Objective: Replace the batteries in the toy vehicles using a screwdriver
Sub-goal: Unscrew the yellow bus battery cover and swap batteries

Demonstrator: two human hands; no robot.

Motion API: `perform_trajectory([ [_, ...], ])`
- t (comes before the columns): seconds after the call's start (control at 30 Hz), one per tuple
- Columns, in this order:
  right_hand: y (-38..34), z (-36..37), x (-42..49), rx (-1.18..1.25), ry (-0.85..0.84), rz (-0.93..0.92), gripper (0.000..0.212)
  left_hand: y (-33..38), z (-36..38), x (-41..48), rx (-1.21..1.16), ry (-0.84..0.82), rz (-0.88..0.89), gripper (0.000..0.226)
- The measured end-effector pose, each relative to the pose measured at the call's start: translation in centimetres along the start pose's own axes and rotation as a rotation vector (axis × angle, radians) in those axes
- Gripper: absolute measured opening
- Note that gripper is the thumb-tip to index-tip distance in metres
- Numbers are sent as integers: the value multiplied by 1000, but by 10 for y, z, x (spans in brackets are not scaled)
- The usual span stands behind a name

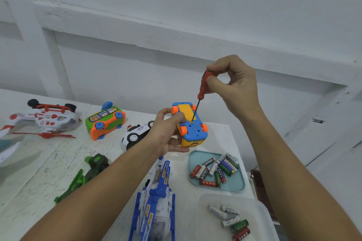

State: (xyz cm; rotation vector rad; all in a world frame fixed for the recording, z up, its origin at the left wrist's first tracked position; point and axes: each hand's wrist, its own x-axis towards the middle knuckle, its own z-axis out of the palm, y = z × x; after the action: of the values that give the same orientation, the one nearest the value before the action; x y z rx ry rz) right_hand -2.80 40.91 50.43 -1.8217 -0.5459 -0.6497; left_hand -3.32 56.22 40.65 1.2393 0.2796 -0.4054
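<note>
Right hand (pixel 233 84) pinches red screwdriver (pixel 201 88) handle, centre frame, tip in the underside of the blue-yellow toy car (pixel 191 125). Left hand (pixel 166 133) grips the upturned car above the table (pixel 39 162). Open air around both. Teal battery tray (pixel 238 184) lies just below by the table's right edge, blue helicopter (pixel 156 197) lower centre, police car (pixel 135 133) behind the left wrist.

Two arms and two hands of one person show. The left arm (pixel 98 191) comes in from the lower left of the frame and ends in the left hand (pixel 166 133) near the middle. The right arm (pixel 293 172) comes in from the lower right and ends in the right hand (pixel 235 84), a bit higher up. Both arms are bare all the way to the edge of the frame. Both hands are bare too.
</note>
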Motion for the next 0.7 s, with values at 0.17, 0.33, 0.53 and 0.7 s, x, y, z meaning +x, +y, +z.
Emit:
perform_trajectory([
  [0.17,1,3,0,-32,-52,79,17,-3,-1,-1,-13,-1,-14,41],
  [0.33,-2,8,-3,-98,-22,40,26,-3,-5,-1,-25,7,-8,40],
  [0.53,-11,6,-7,-40,-105,53,25,-1,-6,0,-25,12,13,45],
  [0.7,-11,6,-4,-168,-101,34,39,-2,-7,0,-22,6,12,45],
])
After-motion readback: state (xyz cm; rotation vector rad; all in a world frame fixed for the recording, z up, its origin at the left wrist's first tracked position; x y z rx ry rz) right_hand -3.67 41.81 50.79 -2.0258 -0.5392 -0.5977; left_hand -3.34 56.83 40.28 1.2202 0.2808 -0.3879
